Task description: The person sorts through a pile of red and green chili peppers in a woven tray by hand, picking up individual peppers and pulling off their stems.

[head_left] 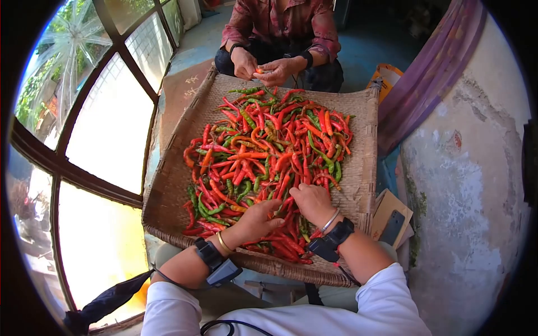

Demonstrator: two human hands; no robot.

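A heap of chili peppers [246,159], mostly red with some green and orange ones, lies in a large shallow woven basket [358,134]. My left hand [259,219] is over the near part of the heap, its thumb and fingers apart with a gap between them. Just to its right, my right hand [314,203] has its fingers curled down on a red chili pepper; its fingertips are partly hidden. Both wrists wear a bangle and a dark strapped device.
Across the basket sits a person [280,33], both hands around a small orange-red thing. Window panes [106,123] line the left side. On the right are a purple curtain [431,78], a worn wall [459,190] and a phone [392,227] on cardboard.
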